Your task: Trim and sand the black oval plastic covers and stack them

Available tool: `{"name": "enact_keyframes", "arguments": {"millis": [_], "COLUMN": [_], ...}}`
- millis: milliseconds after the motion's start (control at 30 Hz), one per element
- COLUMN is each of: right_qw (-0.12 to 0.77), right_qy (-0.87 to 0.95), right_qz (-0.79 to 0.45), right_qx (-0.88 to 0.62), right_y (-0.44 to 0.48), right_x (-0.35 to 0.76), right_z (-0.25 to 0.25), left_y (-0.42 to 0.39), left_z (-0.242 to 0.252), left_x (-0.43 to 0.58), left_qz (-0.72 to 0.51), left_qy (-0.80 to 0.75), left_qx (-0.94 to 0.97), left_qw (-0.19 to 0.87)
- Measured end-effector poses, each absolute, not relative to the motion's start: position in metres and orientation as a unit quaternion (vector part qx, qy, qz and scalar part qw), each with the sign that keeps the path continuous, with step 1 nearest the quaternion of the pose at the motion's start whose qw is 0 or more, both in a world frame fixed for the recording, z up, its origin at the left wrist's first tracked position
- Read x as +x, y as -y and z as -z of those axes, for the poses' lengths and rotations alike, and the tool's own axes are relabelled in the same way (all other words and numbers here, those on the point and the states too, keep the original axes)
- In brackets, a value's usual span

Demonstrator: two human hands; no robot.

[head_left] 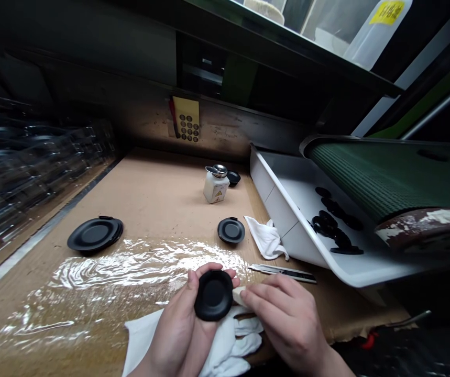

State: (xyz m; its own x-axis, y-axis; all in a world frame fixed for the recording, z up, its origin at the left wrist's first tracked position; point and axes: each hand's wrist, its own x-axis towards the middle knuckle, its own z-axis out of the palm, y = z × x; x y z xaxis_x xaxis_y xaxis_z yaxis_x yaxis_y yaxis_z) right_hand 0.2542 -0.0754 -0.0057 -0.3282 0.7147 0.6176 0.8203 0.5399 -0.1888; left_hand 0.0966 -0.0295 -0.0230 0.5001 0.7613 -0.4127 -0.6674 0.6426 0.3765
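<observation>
My left hand (177,324) is closed round a small round black rubber part (213,296), held up over a white cloth (225,345) at the table's near edge. My right hand (283,314) pinches a small pale piece (239,294) against the part's right rim. A second small black part (231,230) lies on the table farther back. A larger black disc (95,234) lies to the left.
A utility knife (283,272) lies right of my hands beside a crumpled white cloth (266,236). A white tray (287,209) holds several black parts under a green conveyor belt (382,173). A small white bottle (216,184) stands at the back. Clear film (110,277) covers the brown tabletop.
</observation>
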Motion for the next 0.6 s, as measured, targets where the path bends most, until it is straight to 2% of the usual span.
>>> {"name": "enact_keyframes", "arguments": {"millis": [200,433,600], "right_qw": [0.35,0.412,0.381], "right_qy": [0.815,0.776,0.796], "right_qz": [0.058,0.135,0.139], "right_qx": [-0.459,-0.459,-0.449], "right_y": [0.077,0.072,0.076], "right_x": [0.242,0.205,0.221], "right_z": [0.009,0.027,0.025], "left_y": [0.029,0.031,0.03], "left_z": [0.024,0.026,0.027], "left_x": [0.096,0.096,0.095], "left_qz": [-0.417,-0.42,-0.415], "left_qy": [-0.272,-0.306,-0.289], "left_qx": [0.07,0.08,0.063], "left_qw": [0.865,0.85,0.86]}}
